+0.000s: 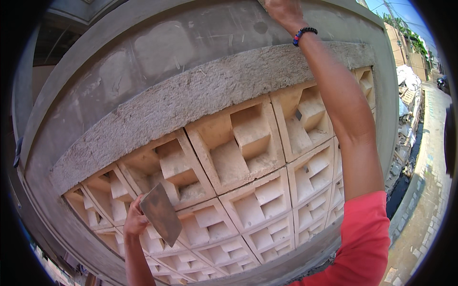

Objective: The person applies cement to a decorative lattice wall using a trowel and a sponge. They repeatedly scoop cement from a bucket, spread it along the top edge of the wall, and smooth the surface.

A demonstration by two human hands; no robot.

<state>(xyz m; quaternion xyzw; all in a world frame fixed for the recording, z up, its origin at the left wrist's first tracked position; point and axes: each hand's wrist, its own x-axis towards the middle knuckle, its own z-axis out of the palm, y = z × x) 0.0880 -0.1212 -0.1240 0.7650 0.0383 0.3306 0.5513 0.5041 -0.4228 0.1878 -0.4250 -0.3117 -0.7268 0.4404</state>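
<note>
My left hand [135, 220] is closed round the edge of a thin rectangular plastering board [161, 214], stained grey and brown. The board hangs tilted in front of the pale ventilation blocks [248, 162], apart from them as far as I can see. Stretched high up, my right hand [285, 13] is against or close to the smooth grey plastered wall [205, 33]. Its fingers are curled and partly cut off by the upper edge. A sliver of something shows beside them, too little to name. Below it runs a rough, unsmoothed cement band [191, 97].
A raised plaster border [90, 62] curves round the wall panel. To the right, white sacks and rubble [408, 90] lie beside a dark drainage ditch [398, 193]. Beyond the ditch runs a paved lane [429, 157].
</note>
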